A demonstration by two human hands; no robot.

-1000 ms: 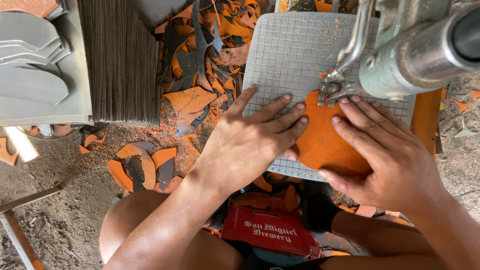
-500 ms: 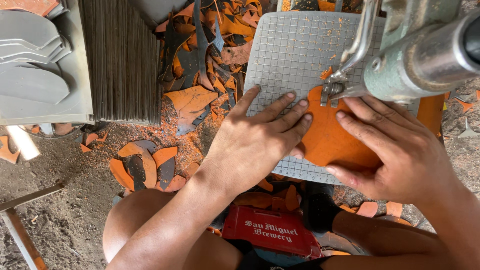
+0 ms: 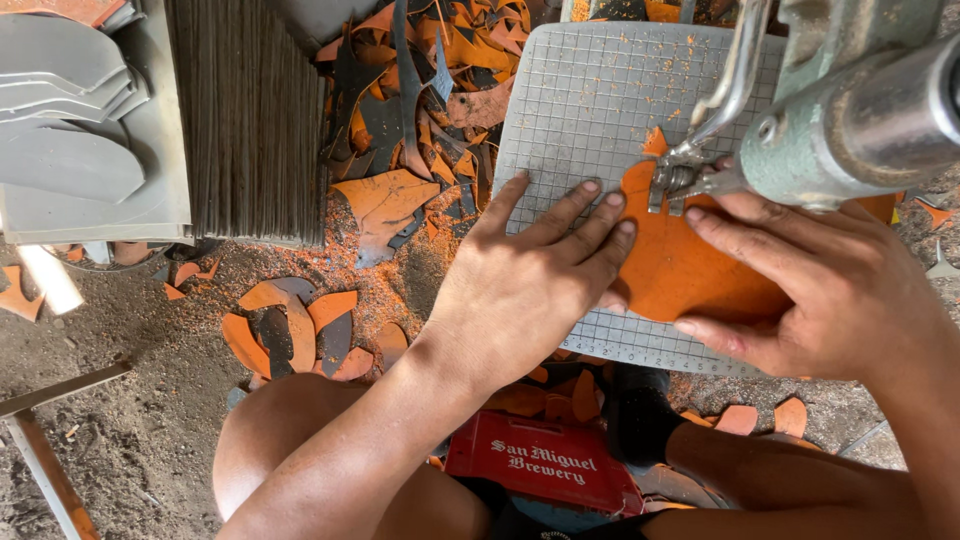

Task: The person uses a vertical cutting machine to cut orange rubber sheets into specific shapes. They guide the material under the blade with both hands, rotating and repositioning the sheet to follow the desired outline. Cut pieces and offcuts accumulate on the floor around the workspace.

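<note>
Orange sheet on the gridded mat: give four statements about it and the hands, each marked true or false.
1. Both hands press on the orange sheet. True: left hand, right hand.
2. The sheet lies on bare dirt. False: it lies on a gridded mat.
3. The machine head meets the sheet's upper edge. True.
4. The scraps on the ground are all green. False: they are orange and dark grey.
</note>
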